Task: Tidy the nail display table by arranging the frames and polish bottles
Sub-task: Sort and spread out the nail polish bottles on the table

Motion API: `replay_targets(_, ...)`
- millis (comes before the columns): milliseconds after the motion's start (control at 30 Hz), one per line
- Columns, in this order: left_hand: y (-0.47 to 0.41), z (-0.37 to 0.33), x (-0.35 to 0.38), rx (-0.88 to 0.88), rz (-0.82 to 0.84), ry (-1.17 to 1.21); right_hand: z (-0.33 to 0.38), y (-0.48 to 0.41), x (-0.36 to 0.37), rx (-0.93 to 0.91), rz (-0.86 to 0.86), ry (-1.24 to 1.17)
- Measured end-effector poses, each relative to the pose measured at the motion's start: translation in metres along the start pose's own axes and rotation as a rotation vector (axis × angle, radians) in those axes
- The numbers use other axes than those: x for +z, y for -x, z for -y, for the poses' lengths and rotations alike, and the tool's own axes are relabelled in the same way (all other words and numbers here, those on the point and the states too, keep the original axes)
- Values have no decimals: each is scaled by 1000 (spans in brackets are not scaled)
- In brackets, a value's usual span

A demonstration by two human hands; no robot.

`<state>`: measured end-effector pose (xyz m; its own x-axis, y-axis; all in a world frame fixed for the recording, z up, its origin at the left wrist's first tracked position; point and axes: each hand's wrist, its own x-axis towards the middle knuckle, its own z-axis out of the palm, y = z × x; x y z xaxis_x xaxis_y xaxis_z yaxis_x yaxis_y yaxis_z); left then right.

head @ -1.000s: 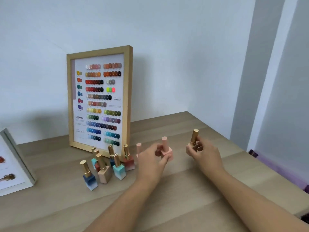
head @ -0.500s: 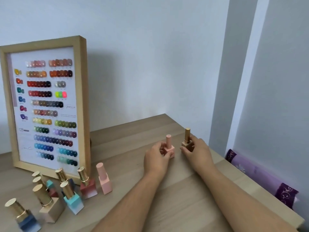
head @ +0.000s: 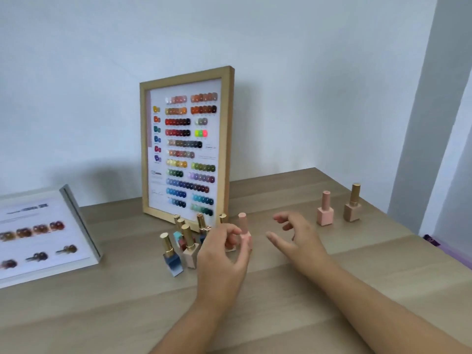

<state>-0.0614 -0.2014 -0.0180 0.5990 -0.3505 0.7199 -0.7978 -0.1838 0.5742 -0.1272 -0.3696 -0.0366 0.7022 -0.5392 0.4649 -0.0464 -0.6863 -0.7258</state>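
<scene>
Half a second ago both hands were setting two bottles down near the right end of the tabletop (head: 281,302). Now these two stand there alone, upright and just beside each other: the light pink bottle (head: 325,210) and the gold-capped beige bottle (head: 353,203). Both hands have come back to the bottle group (head: 190,247) in front of the wooden frame (head: 226,139).

The left hand (head: 224,254) holds the pink-capped bottle (head: 244,233) at the right edge of the group, with thumb and fingers curled round its base. The right hand (head: 300,238) holds nothing. Its fingers (head: 281,217) are apart and a little bent above the tabletop, near the group but touching no bottle.

I judge that a row is being started on the right, two bottles are done, and the pink-capped one goes next. About six bottles wait in the group, close together, so one can be knocked over.

The wooden frame shows rows of colour samples with small print and something like a signature, too small to read. The white frame (head: 81,222) on the left has a heading line, but it is blurred. I can read no brand on any bottle.
</scene>
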Motion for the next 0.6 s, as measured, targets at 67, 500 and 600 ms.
replay_targets(67,4,20,-26,-60,-147,-82,7,-2,24,52,110,-64)
replay_targets(500,0,103,-65,-602,41,-11,11,-19,51,101,435,-82)
replay_targets(600,3,91,-68,-569,16,-68,13,-17,49,105,405,-96)
